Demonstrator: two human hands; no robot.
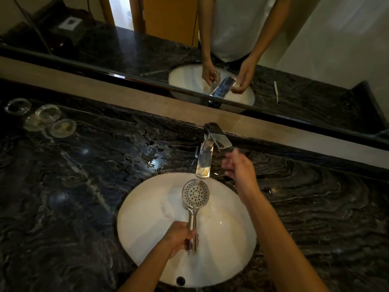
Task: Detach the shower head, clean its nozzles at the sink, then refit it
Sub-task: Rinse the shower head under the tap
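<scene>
Gripped low on its handle by the left hand point(179, 237), shower head point(195, 193) pointing far over the sink point(147, 228), nozzles up beneath the tap point(205, 159); right hand point(237, 165), fingers loosely spread, empty, just right of tap.

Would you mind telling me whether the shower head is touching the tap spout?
Apart. The head view shows a gap of white sink between the shower head and the tap spout.
</scene>
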